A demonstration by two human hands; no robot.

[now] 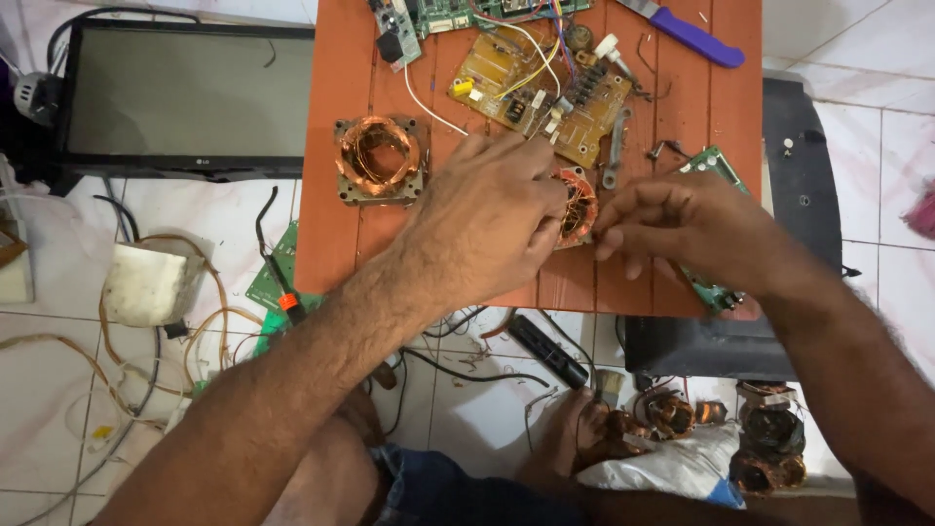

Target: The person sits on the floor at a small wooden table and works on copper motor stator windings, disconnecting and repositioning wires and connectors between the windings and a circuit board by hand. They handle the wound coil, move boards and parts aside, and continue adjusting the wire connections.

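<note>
Left hand [487,229] is clamped over the round copper-wound motor coil [577,206] mid-table on the orange slatted wooden table [341,234]. Right hand [682,229] has fingertips pinched narrow on a strand at its right edge. I'd pull slow and straight, keeping the coil pinned flat.

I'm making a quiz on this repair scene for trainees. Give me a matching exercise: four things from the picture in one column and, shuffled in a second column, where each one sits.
Things:
1. purple-handled tool
2. flat screen
3. copper coil in a square metal frame
4. black remote control

Places:
A. on the tiled floor just below the near edge of the orange table
B. on the table, left of the left hand
C. at the table's far right corner
D. on the floor, left of the table

Pairs: 1-C, 2-D, 3-B, 4-A
</note>
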